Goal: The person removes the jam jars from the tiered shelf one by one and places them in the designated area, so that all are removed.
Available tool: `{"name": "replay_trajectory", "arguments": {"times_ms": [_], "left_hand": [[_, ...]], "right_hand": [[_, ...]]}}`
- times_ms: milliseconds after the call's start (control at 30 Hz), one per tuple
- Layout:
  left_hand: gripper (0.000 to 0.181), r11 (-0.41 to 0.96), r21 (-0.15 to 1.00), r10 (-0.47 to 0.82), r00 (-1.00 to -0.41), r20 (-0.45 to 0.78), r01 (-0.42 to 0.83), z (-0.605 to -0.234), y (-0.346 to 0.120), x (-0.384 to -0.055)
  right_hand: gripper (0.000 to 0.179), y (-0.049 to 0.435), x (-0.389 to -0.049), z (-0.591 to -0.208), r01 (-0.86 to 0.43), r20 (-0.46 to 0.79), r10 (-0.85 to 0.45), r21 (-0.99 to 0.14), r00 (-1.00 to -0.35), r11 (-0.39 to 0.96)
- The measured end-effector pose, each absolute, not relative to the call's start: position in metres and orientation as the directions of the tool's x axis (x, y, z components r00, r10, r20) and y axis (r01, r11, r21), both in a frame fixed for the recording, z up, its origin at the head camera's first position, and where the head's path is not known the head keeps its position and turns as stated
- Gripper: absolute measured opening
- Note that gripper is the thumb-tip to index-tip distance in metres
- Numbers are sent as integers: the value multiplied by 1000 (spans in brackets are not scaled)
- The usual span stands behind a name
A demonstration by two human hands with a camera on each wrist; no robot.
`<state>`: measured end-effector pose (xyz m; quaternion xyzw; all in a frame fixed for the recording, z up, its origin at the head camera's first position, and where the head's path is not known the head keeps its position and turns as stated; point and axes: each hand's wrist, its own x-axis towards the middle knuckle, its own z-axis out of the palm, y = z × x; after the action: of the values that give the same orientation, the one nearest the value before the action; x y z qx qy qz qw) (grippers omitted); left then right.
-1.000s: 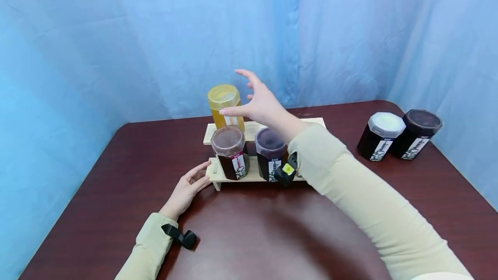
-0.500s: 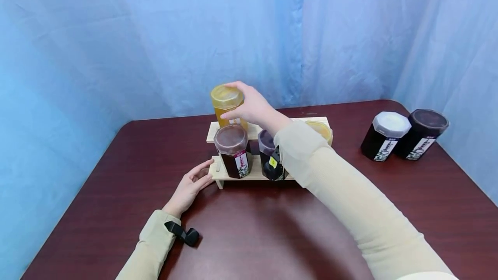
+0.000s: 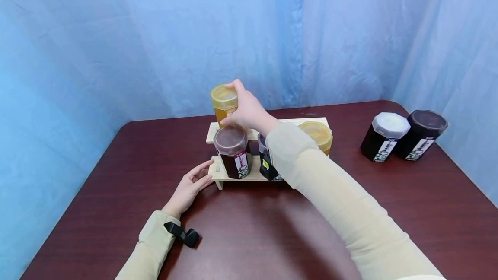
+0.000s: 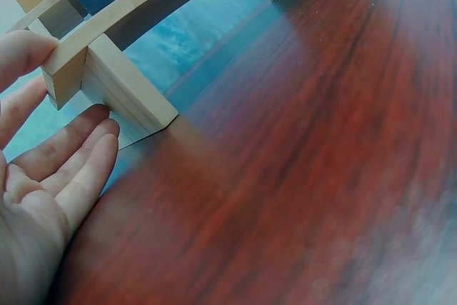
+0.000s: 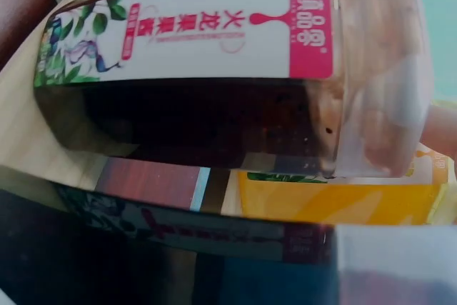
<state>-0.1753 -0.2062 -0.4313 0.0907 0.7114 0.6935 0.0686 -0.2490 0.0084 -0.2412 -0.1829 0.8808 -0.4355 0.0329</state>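
In the head view a yellow jam jar (image 3: 223,98) stands on the upper tier of a two-step wooden rack (image 3: 256,173). My right hand (image 3: 249,107) grips this jar from its right side, fingers behind and thumb in front. Below it, a dark red jam jar (image 3: 232,152) with a pink-and-white label (image 5: 200,30) stands on the lower tier, filling much of the right wrist view. My left hand (image 3: 188,189) holds the left end of the lower board. In the left wrist view its fingertips (image 4: 96,130) lie near the rack's leg (image 4: 132,87).
A dark purple jar (image 3: 265,159), partly behind my right sleeve, and another yellow jar (image 3: 316,132) stand farther right. Two dark jars, one white-lidded (image 3: 385,137) and one dark-lidded (image 3: 422,135), stand at the table's right. Blue curtains (image 3: 194,33) hang behind.
My right hand has come down and left from above the rack and closed round the yellow jar. The left hand stays on the rack's end.
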Motion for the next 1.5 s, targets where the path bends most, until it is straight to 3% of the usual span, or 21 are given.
{"name": "replay_trajectory", "arguments": {"times_ms": [1167, 1500], "left_hand": [[53, 12, 999, 227, -973, 31, 35, -430, -207, -171], [54, 5, 999, 221, -974, 44, 47, -432, -207, -171]], "right_hand": [[85, 7, -244, -249, -325, 171, -316, -778, -933, 538], [82, 6, -244, -258, -317, 217, -250, -812, -944, 491]]}}
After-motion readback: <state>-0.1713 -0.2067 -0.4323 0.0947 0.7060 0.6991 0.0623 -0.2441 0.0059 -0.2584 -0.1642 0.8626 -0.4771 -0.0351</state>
